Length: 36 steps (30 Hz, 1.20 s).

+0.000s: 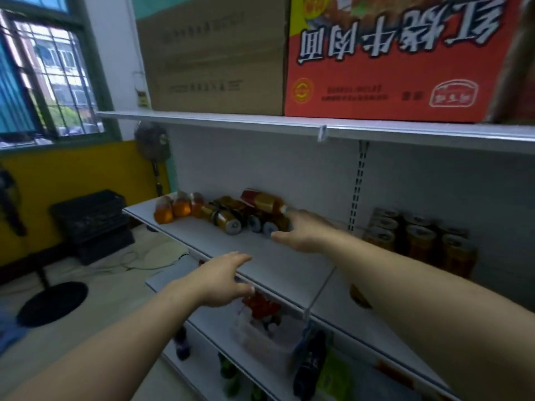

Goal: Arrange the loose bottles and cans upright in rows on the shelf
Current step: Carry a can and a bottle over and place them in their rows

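Note:
On the white shelf lies a heap of loose drinks: several orange bottles at the far left, several brown cans on their sides, and a tea bottle lying across the top. My right hand reaches into the right end of the heap, fingers spread at a can; whether it grips anything is hidden. My left hand hovers open over the shelf's front edge, holding nothing. Several cans stand upright in rows at the right.
Above, a higher shelf carries a brown carton and a red carton. Below are lower shelves with a plastic bag of goods and dark bottles. A black crate and a fan base stand on the floor at the left.

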Available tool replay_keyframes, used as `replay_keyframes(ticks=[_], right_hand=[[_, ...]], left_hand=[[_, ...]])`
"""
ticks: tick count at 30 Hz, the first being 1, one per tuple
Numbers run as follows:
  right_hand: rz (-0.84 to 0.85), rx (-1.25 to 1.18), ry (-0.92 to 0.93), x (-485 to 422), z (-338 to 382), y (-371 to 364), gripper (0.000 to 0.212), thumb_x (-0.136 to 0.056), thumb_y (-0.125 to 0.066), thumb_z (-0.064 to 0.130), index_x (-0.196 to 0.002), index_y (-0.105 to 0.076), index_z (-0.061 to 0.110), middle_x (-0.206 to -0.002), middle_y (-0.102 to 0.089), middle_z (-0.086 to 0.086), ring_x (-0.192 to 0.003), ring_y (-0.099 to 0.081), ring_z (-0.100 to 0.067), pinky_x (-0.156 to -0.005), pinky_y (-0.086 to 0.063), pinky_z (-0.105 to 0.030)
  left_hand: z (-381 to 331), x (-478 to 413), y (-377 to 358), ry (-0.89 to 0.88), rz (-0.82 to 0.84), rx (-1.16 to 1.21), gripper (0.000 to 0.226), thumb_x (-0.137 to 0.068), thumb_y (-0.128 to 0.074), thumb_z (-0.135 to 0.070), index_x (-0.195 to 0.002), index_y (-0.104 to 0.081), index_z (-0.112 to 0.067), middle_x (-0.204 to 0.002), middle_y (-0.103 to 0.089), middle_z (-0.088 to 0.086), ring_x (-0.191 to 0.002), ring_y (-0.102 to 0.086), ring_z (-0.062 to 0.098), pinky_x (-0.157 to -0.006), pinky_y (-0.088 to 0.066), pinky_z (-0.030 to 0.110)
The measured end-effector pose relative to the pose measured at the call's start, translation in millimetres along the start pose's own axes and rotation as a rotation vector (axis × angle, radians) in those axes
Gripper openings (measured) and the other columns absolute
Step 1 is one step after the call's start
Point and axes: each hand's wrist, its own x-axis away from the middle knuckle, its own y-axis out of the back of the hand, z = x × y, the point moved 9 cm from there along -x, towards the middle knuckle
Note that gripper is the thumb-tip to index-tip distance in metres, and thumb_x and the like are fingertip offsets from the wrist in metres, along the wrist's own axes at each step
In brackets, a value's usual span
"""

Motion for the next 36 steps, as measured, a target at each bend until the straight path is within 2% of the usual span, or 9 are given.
replay_keyframes(ticks=[5, 9, 15, 18, 20, 22, 24, 28, 36], right_hand=[[-0.002, -0.13, 0.066, -100, 7, -29, 0.063, -0.078, -0.06, 0.059, -0.135, -0.045, 0.034, -0.131, -0.053, 0.001, -0.093, -0.057, -0.014, -0.064, -0.039, -0.022], [-0.017, -0.155, 0.035, -174, -5, -47, 0.068, -0.084, -0.064, 0.046, -0.143, -0.039, 0.025, -0.14, -0.049, -0.007, -0.117, -0.053, -0.026, -0.082, -0.038, -0.025], [0.014, -0.086, -0.166, -234, -45, -78, 0.079, -0.08, -0.065, 0.05, -0.144, -0.032, 0.018, -0.139, -0.042, -0.014, -0.119, -0.047, -0.033, -0.095, -0.045, -0.043], [0.003, -0.089, -0.212, -246, -60, -96, 0.089, -0.078, -0.07, 0.049, -0.147, -0.023, 0.017, -0.143, -0.038, -0.013, -0.124, -0.044, -0.032, -0.097, -0.044, -0.043], [-0.042, -0.092, -0.23, -250, -67, -105, 0.094, -0.078, -0.071, 0.047, -0.15, -0.018, 0.02, -0.147, -0.036, -0.011, -0.128, -0.041, -0.031, -0.099, -0.042, -0.043], [-0.068, -0.03, -0.274, -250, -72, -112, 0.097, -0.079, -0.069, 0.05, -0.151, -0.011, 0.022, -0.15, -0.032, -0.009, -0.132, -0.036, -0.033, -0.1, -0.041, -0.044], [-0.079, 0.104, -0.313, -249, -75, -116, 0.096, -0.082, -0.063, 0.055, -0.152, -0.007, 0.022, -0.151, -0.031, -0.009, -0.131, -0.034, -0.035, -0.099, -0.039, -0.043], [-0.09, 0.09, -0.386, -247, -71, -120, 0.083, -0.09, -0.056, 0.049, -0.151, -0.007, 0.021, -0.145, -0.036, -0.016, -0.122, -0.042, -0.036, -0.093, -0.039, -0.04], [-0.476, -0.187, -0.388, -223, -23, -85, 0.053, -0.087, -0.067, 0.032, -0.134, -0.048, 0.017, -0.116, -0.043, -0.012, -0.1, -0.052, -0.032, -0.081, -0.041, -0.034]], left_hand=[[64, -64, 23, 0.085, -0.026, -0.009, 0.077, -0.084, -0.058, -0.049, -0.147, -0.02, -0.026, -0.154, -0.023, -0.001, -0.133, -0.035, 0.019, -0.105, -0.033, 0.03], [114, -120, 44, 0.171, -0.047, 0.053, 0.075, -0.085, -0.058, -0.049, -0.147, -0.023, -0.026, -0.153, -0.027, 0.001, -0.132, -0.037, 0.02, -0.101, -0.033, 0.029], [161, -198, 56, 0.195, -0.095, 0.159, 0.064, -0.086, -0.06, -0.043, -0.141, -0.033, -0.027, -0.135, -0.046, -0.001, -0.111, -0.051, 0.014, -0.082, -0.037, 0.021], [153, -235, 66, -0.053, -0.212, 0.064, 0.048, -0.086, -0.059, -0.042, -0.129, -0.037, -0.045, -0.119, -0.044, -0.015, -0.108, -0.041, 0.007, -0.09, -0.032, 0.025], [168, -264, 57, -0.011, -0.151, 0.031, 0.058, -0.086, -0.057, -0.048, -0.137, -0.036, -0.033, -0.142, -0.036, -0.003, -0.129, -0.036, 0.021, -0.102, -0.032, 0.034], [185, -290, 37, 0.054, -0.024, -0.088, 0.073, -0.088, -0.049, -0.055, -0.148, -0.019, -0.025, -0.156, -0.012, 0.004, -0.142, -0.01, 0.032, -0.112, -0.019, 0.046], [192, -305, 24, 0.004, 0.023, -0.204, 0.075, -0.089, -0.04, -0.06, -0.149, -0.009, -0.027, -0.158, 0.002, 0.005, -0.143, 0.008, 0.035, -0.113, -0.008, 0.053], [210, -315, 7, -0.065, 0.005, -0.232, 0.077, -0.089, -0.042, -0.059, -0.149, -0.006, -0.029, -0.158, 0.001, 0.009, -0.143, 0.008, 0.035, -0.113, -0.009, 0.053], [226, -309, 6, -0.334, -0.131, -0.249, 0.072, -0.088, -0.049, -0.033, -0.149, -0.011, -0.03, -0.158, -0.006, -0.003, -0.142, -0.006, 0.03, -0.111, -0.019, 0.041]])
